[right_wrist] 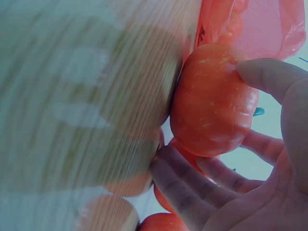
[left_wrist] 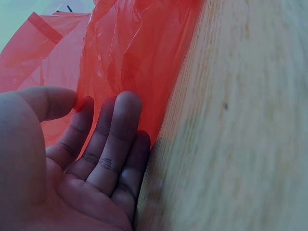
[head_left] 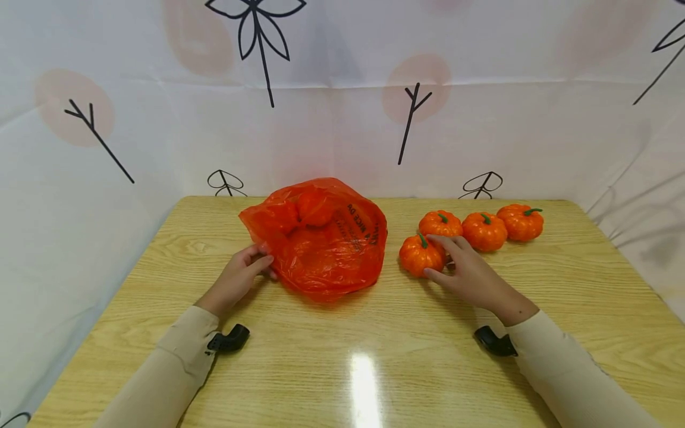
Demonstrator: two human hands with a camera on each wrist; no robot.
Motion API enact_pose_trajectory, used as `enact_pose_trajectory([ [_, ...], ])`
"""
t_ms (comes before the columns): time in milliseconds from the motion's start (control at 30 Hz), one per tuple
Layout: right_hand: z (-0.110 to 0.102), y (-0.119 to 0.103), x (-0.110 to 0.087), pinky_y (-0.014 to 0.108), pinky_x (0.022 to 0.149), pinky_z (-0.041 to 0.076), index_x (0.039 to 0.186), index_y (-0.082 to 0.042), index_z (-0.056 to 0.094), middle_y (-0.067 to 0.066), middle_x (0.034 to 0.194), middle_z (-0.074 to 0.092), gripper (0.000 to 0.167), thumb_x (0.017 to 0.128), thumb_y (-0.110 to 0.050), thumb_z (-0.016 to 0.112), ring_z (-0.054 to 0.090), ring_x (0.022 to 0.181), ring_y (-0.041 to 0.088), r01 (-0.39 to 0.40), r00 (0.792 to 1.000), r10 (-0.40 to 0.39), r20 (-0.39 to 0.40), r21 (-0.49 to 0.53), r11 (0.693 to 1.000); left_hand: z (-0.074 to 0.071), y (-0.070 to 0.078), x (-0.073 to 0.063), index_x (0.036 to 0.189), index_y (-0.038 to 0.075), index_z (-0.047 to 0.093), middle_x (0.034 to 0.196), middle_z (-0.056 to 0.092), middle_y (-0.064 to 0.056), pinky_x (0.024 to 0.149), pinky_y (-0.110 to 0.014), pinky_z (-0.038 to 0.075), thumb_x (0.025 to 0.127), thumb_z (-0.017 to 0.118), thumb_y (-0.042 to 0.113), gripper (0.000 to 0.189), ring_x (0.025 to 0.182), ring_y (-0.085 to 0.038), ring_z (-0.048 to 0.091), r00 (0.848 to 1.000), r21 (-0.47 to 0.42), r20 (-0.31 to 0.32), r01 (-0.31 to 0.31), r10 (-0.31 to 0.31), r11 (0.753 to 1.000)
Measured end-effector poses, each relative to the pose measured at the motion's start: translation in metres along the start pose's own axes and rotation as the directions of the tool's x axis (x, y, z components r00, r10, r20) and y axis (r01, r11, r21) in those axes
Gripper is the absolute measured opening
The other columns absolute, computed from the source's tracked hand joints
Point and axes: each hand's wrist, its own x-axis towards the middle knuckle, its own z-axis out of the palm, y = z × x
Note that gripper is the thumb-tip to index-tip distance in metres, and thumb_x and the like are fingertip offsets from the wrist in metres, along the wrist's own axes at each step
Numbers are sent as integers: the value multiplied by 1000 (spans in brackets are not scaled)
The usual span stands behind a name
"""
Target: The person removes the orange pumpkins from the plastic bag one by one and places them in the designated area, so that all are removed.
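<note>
Tabletop [head_left: 299,368], pale and wood-grained, spreads before you in the head view, with a white patterned cloth [head_left: 332,137] behind its far edge. Left of centre lies a crumpled, translucent red bag [head_left: 342,267] with dark lettering towards its right side. Rounded shapes show through its far left part, though the folds make it hard to tell what they are. Your left hand [head_left: 241,274] is at the bag's near left edge. Right of the bag, and apart from it, sits the near pumpkin [head_left: 417,260], small and orange with a green stem [head_left: 423,241]. Your right hand [head_left: 473,276] holds it from the right, thumb on the near side, fingertips on the far side. Just beyond are the left pumpkin [head_left: 436,224], the middle pumpkin [head_left: 484,235] and the right pumpkin [head_left: 519,224].

From your left wrist, you see thumb and index finger pinching the bag's edge; the other fingers extend beside the plastic, close to the tabletop.

From your right wrist, your thumb presses the near pumpkin's side and your index finger curls behind it, while the remaining fingers spread beside it, near the other pumpkins. Part of the red bag shows past it.
</note>
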Motion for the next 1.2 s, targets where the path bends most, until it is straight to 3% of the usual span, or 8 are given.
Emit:
enact_pose_trajectory([
  [300, 1, -2, 0, 38, 78, 49, 151, -7, 37, 25, 131, 46, 71, 95, -36, 69, 53, 94, 27, 6, 1000, -6, 4, -18, 1000, 0, 1, -1, 118, -3, 53, 87, 65, -3, 87, -21, 51, 105, 51, 19, 26, 82, -16, 68, 1000, 1, 4, -2, 2, 1000],
  [433, -1, -7, 1, 50, 87, 52, 153, -8, 36, 25, 136, 45, 73, 95, -41, 67, 56, 102, 32, -3, 1000, 2, -5, -44, 999, -1, 1, -1, 118, -3, 53, 87, 65, -3, 87, -20, 51, 105, 51, 20, 26, 82, -16, 68, 1000, 3, 1, -3, 3, 1000],
  [533, -4, -14, 1, 56, 88, 51, 151, -10, 40, 23, 135, 46, 68, 97, -43, 63, 57, 105, 36, -27, 997, 22, -75, -60, 998, 0, 1, -2, 118, -1, 53, 88, 65, -2, 86, -20, 51, 105, 52, 20, 25, 82, -16, 67, 1000, -3, -1, -1, 1, 1000],
  [633, -5, -21, 1, 55, 82, 52, 142, -8, 51, 21, 129, 51, 52, 99, -36, 61, 59, 103, 37, -14, 976, 4, -220, -40, 999, 0, 1, -2, 118, -1, 53, 89, 65, -2, 86, -21, 52, 105, 52, 20, 25, 82, -16, 67, 1000, -5, 2, -2, 2, 1000],
  [733, -1, -27, 4, 51, 76, 52, 128, -5, 61, 19, 121, 56, 35, 98, -23, 61, 59, 99, 35, 66, 933, -64, -355, -5, 998, 0, 1, -1, 118, -1, 53, 89, 64, -3, 86, -21, 52, 105, 52, 20, 25, 82, -16, 67, 1000, -8, 0, -4, 4, 1000],
  [833, 4, -34, 9, 51, 78, 52, 117, -3, 66, 16, 117, 60, 24, 97, -15, 63, 60, 99, 33, 149, 903, -131, -409, 13, 989, -1, 2, -1, 119, -2, 53, 89, 64, -3, 86, -21, 51, 105, 51, 20, 26, 82, -16, 67, 1000, 0, -1, -7, 7, 1000],
  [1100, 17, -55, 20, 45, 75, 51, 113, -7, 69, 11, 113, 63, 19, 96, -14, 63, 60, 94, 29, 226, 903, -204, -378, 15, 974, -1, 0, -1, 118, -2, 53, 89, 64, -1, 85, -22, 52, 105, 49, 18, 24, 80, -15, 67, 1000, -31, -14, -18, 17, 999],
  [1200, 20, -61, 25, 48, 84, 51, 114, -7, 70, 11, 114, 64, 20, 97, -16, 62, 59, 104, 30, 232, 914, -212, -347, 19, 972, -1, 2, -2, 110, 0, 50, 90, 61, 1, 83, -24, 55, 106, 44, 16, 17, 78, -15, 67, 998, -101, -57, -42, 37, 994],
])
